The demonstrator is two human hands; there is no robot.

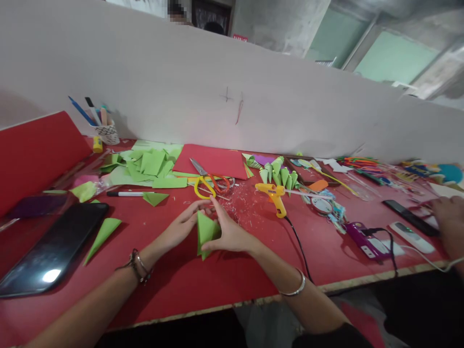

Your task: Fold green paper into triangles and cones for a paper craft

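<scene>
A piece of green paper (206,234), curved and partly rolled, stands upright between my two hands above the red table. My left hand (186,221) grips its upper left edge, with the fingertips partly hidden behind it. My right hand (234,233) has its thumb on the front of the paper and its fingers bent round the far side. Just beyond my fingertips lie yellow-handled scissors (203,187). A rolled green paper cone (103,237) lies to the left, and a small folded green piece (155,198) rests by a white marker (126,194).
A yellow glue gun (274,195) with a black cord lies right of my hands, near several green paper cones (277,171). Green paper pieces (150,162) are heaped at the back left. A dark phone (60,246) lies left. Another person's hand (449,217) is at the far right.
</scene>
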